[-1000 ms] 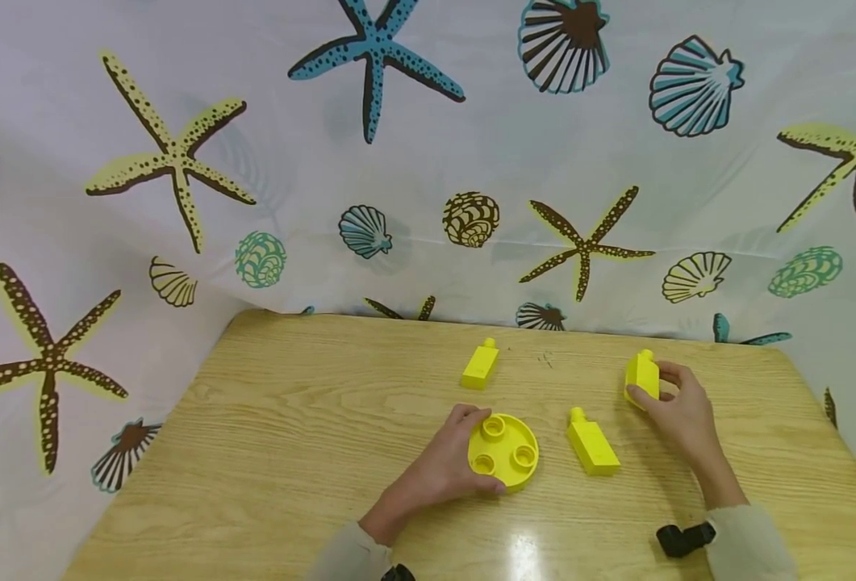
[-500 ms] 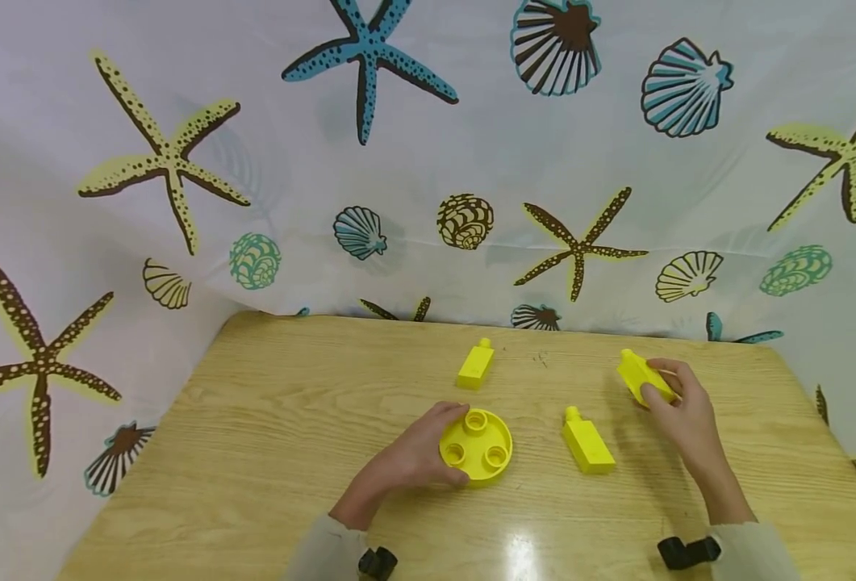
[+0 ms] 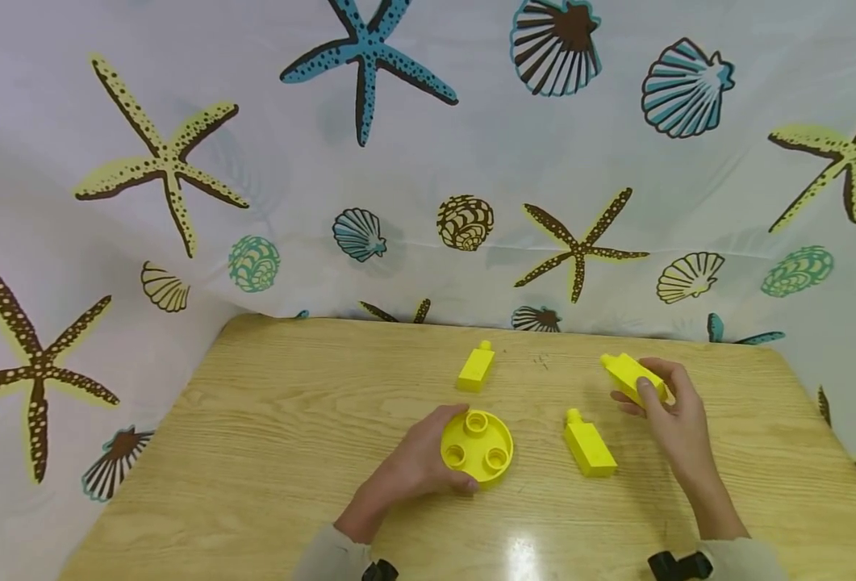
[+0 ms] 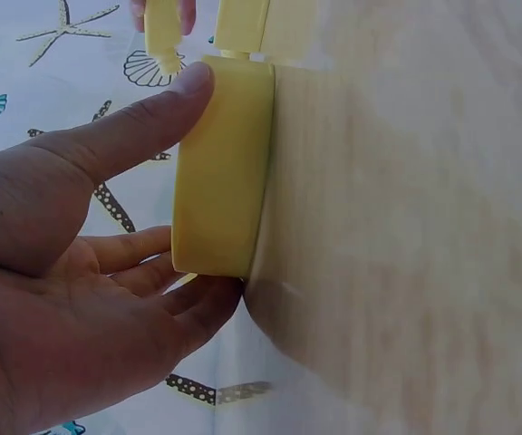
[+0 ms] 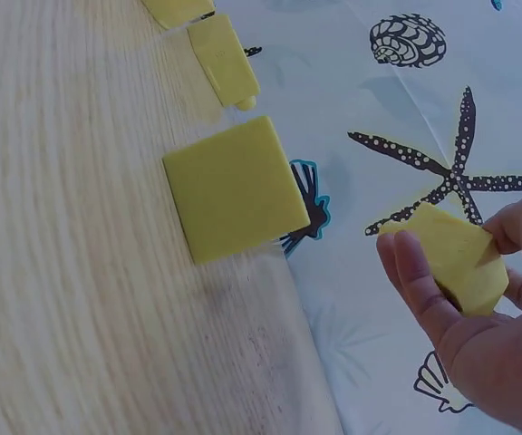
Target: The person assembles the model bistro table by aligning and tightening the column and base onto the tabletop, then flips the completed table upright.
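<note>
Gripping its left rim, the left hand (image 3: 419, 460) is curling thumb and fingers around the yellow disc (image 3: 477, 449), whose three studs (image 3: 476, 422) are facing up above the table (image 3: 311, 403). Beyond the disc to its right, the right hand (image 3: 670, 415) is pinching the held block (image 3: 634, 378) off the tabletop, its neck pointing left.

Just right of the disc, the near block (image 3: 590, 448) is lying between it and the right hand, its neck aiming away. Directly beyond the disc, apart from it, the far block (image 3: 476, 369) is lying.

Farther past the disc, the table's back edge is meeting a patterned cloth (image 3: 428, 169). Wide stretches of wood are opening left of the disc, with the left edge slanting well apart from it. A narrower strip is separating the disc from the near block.
</note>
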The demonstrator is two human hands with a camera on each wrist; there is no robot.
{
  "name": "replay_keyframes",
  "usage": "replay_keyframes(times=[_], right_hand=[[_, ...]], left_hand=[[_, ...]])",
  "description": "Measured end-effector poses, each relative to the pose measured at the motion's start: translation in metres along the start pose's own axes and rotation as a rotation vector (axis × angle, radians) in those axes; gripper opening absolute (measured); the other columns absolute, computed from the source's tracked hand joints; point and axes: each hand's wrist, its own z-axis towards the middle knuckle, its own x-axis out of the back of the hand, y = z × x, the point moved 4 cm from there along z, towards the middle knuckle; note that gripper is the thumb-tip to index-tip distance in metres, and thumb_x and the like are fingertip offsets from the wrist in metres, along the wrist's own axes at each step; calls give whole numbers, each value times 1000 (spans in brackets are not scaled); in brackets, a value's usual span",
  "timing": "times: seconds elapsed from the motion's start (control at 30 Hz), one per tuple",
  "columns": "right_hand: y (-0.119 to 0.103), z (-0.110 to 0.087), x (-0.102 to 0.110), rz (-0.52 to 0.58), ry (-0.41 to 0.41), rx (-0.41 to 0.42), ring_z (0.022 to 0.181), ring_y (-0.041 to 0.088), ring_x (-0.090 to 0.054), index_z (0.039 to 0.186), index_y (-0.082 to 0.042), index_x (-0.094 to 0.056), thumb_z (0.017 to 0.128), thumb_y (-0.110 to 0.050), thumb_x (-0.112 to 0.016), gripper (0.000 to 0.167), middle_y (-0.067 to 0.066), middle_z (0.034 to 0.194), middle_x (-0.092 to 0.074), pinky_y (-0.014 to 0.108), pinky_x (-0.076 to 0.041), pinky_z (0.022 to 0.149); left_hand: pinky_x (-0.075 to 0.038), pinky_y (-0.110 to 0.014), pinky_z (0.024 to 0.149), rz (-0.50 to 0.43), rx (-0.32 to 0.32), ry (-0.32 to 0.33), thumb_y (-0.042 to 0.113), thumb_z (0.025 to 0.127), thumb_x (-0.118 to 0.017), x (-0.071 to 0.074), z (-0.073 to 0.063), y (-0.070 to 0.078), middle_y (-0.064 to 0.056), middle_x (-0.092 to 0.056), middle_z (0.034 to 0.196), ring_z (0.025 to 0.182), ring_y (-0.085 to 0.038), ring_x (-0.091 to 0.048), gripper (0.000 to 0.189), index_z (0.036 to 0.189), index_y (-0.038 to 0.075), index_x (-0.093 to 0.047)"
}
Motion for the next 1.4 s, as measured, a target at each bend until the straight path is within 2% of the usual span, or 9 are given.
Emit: replay_keyframes(times=[0.13, 0.27, 0.43, 0.67, 0.9, 1.03, 1.13, 1.3, 1.4], right_hand=[[0, -1, -6, 96, -30, 15, 91, 16, -76, 142, 9, -44, 111, -21, -47, 43, 20, 136, -48, 33, -62, 79], [1, -2, -12, 211, -75, -26, 92, 20, -76, 144, 9, -44, 110, -23, -51, 47, 14, 129, -54, 36, -61, 82], [-4, -6, -18, 274, -116, -65, 93, 20, -76, 146, 7, -42, 106, -16, -59, 49, 13, 128, -56, 37, -60, 85], [-12, -9, -24, 257, -158, -40, 98, 23, -75, 146, -1, -46, 105, -11, -61, 45, 17, 133, -53, 46, -58, 88], [-17, -12, -30, 217, -171, -49, 100, 20, -74, 144, -1, -45, 104, -10, -62, 45, 12, 131, -57, 39, -61, 86], [-21, -14, -37, 192, -187, -58, 103, 18, -72, 142, 2, -46, 103, -11, -64, 45, 16, 133, -56, 40, -60, 88], [-22, -14, -43, 119, -194, -42, 111, 17, -68, 143, 1, -48, 102, -13, -65, 46, 19, 141, -52, 33, -59, 90], [-20, -17, -58, 92, -275, -10, 136, 33, -50, 151, -2, -45, 103, -7, -62, 51, 18, 156, -40, 23, -53, 97], [-19, -20, -65, 113, -306, 10, 138, 37, -47, 153, -2, -44, 102, -3, -63, 54, 16, 158, -39, 24, -53, 98]], left_hand=[[-36, -54, 117, -13, 24, 13, 26, 72, -97, 0, 1, -3, -16, -47, 152, 141, -35, -44, 101, 153, 3, -42], [-38, -54, 116, -17, 28, 25, 26, 71, -97, -1, 1, -4, -16, -49, 150, 139, -35, -46, 100, 152, 3, -44], [-38, -54, 115, -17, 19, 32, 25, 71, -97, -2, 2, -3, -17, -50, 149, 138, -36, -47, 100, 152, 1, -44], [-35, -52, 118, -28, -7, -15, 23, 76, -94, 1, 1, -4, -16, -47, 151, 141, -34, -44, 98, 154, 0, -40], [-36, -53, 118, -43, -20, -17, 24, 76, -94, 1, 1, -5, -17, -48, 151, 140, -34, -45, 97, 154, -1, -41], [-37, -52, 117, -47, -21, 1, 24, 76, -94, 1, 1, -5, -17, -50, 149, 139, -33, -47, 97, 153, -1, -42], [-38, -52, 117, -43, -23, 15, 23, 75, -95, 1, 1, -4, -18, -51, 148, 138, -34, -47, 96, 152, -2, -43], [-38, -52, 116, -32, -14, 28, 21, 75, -95, 2, 2, -3, -18, -51, 148, 138, -35, -47, 96, 152, -2, -43], [-38, -52, 116, -29, -16, 29, 21, 75, -94, 2, 2, -3, -18, -51, 148, 138, -35, -47, 96, 153, -2, -43]])
